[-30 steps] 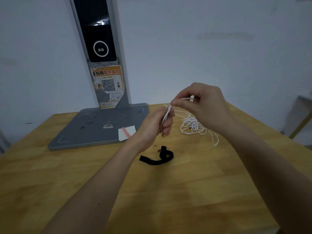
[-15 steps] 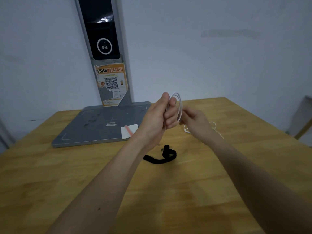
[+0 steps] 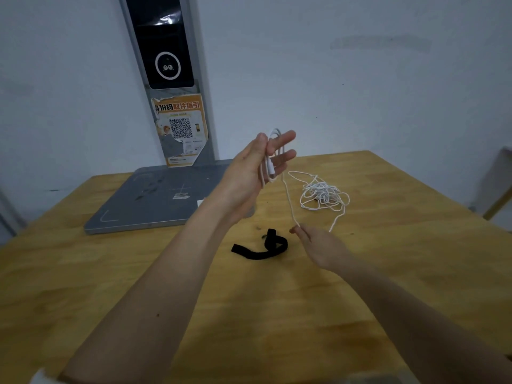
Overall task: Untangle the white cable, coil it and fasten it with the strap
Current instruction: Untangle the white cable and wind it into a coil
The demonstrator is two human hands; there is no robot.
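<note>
My left hand [image 3: 260, 164] is raised above the table with fingers spread, and a first loop of the white cable [image 3: 322, 194] with its plug end lies across its palm under the thumb. A taut strand runs from that hand down to my right hand [image 3: 318, 246], which pinches it low over the table. Most of the cable lies in a tangled heap on the wood behind my right hand. The black strap [image 3: 261, 249] lies curled on the table just left of my right hand, touched by neither hand.
The wooden table [image 3: 360, 314] has its right edge near the heap. A grey base plate [image 3: 155, 200] with an upright post [image 3: 169, 79] and an orange QR sticker stands at the back left, against a white wall.
My right hand has dropped from beside the left hand toward the table, drawing out a strand. My left hand has opened its fingers, the loop still across it.
</note>
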